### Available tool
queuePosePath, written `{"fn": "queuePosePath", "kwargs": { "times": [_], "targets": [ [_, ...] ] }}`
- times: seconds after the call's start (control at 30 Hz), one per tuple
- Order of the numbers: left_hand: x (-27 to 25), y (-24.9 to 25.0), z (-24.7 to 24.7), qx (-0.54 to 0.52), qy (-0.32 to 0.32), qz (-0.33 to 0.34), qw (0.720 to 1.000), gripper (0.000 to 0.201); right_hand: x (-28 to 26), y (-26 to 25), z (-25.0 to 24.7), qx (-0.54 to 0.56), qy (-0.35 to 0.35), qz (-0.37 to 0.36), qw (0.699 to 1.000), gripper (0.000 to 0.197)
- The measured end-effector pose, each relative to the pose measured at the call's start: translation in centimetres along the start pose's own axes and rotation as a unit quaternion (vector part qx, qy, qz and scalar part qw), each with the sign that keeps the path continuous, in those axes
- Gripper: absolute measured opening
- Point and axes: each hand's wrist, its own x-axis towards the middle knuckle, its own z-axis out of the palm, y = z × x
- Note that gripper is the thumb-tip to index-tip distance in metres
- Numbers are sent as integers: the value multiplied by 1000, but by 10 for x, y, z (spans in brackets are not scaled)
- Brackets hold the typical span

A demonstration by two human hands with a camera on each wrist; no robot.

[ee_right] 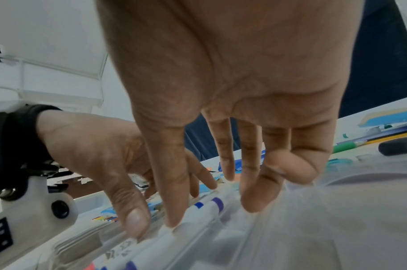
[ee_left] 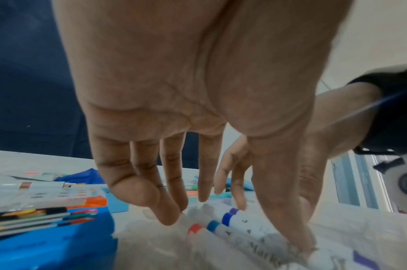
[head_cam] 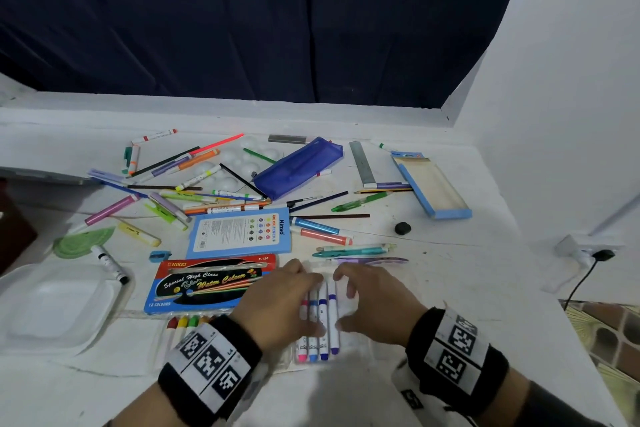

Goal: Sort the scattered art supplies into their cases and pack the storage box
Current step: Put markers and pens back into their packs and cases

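Note:
Several white markers point(head_cam: 323, 319) with pink, blue and purple caps lie side by side in a clear plastic case point(head_cam: 351, 343) at the table's near edge. My left hand point(head_cam: 301, 298) lies over their left side, thumb pressing on the barrels point(ee_left: 251, 235) and fingertips point(ee_left: 170, 219) touching down beside them. My right hand point(head_cam: 360, 298) spreads over the case's right part, its thumb tip point(ee_right: 174, 222) on a marker point(ee_right: 197, 219) and its fingers on the clear plastic point(ee_right: 313, 228). Neither hand grips anything.
Left of the hands lie a water colour box point(head_cam: 207, 282), a colour pencil box point(head_cam: 239, 232), crayons point(head_cam: 183, 322) and a white tray point(head_cam: 55, 305). Farther back are loose pens point(head_cam: 194, 184), a blue pouch point(head_cam: 298, 166), a ruler point(head_cam: 362, 163) and an open blue box point(head_cam: 433, 187).

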Motion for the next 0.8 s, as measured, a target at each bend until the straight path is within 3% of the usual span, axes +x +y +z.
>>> {"fn": "queuePosePath", "kwargs": {
  "times": [0.17, 0.8],
  "targets": [
    [3, 2, 4, 45, -5, 4, 999, 67, 8, -2, 4, -45, -24, -12, 999, 85],
    [17, 2, 5, 63, -17, -19, 998, 77, 13, -10, 6, -145, -24, -41, 988, 82]
  ]
}}
